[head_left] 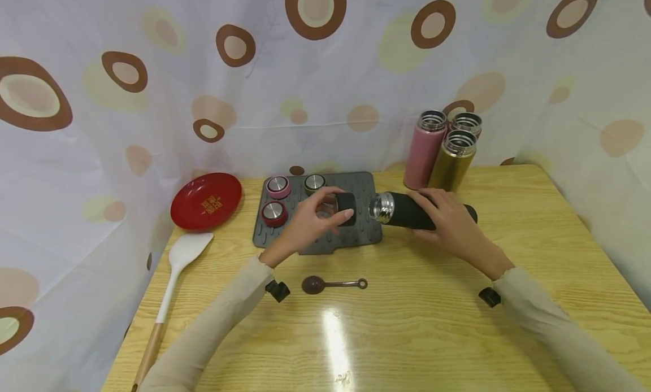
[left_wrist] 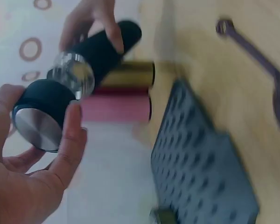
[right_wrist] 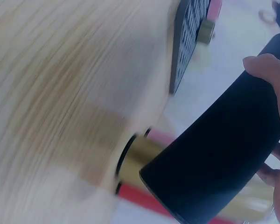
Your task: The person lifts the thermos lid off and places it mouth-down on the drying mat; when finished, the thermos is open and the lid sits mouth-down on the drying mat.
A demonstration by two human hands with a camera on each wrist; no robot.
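Observation:
My left hand [head_left: 314, 218] holds a black thermos lid [head_left: 346, 209] between thumb and fingers above the grey mat; its silver top [left_wrist: 39, 129] faces the left wrist camera. My right hand [head_left: 450, 222] grips a black thermos bottle [head_left: 409, 211] round its body. The bottle is tilted nearly level, its bare steel neck [head_left: 382, 207] pointing left toward the lid. In the head view a small gap lies between lid and neck. The right wrist view shows the bottle's dark body [right_wrist: 219, 135] with the thumb laid along it.
On the grey drying mat [head_left: 320, 246] stand a pink lid [head_left: 278, 187], a red lid [head_left: 274, 213] and another lid [head_left: 315, 183]. Lidless pink [head_left: 424, 155] and gold [head_left: 452, 163] bottles stand behind, with one more. A brown spoon [head_left: 313, 284], white spatula [head_left: 178, 256] and red plate [head_left: 203, 197] lie around.

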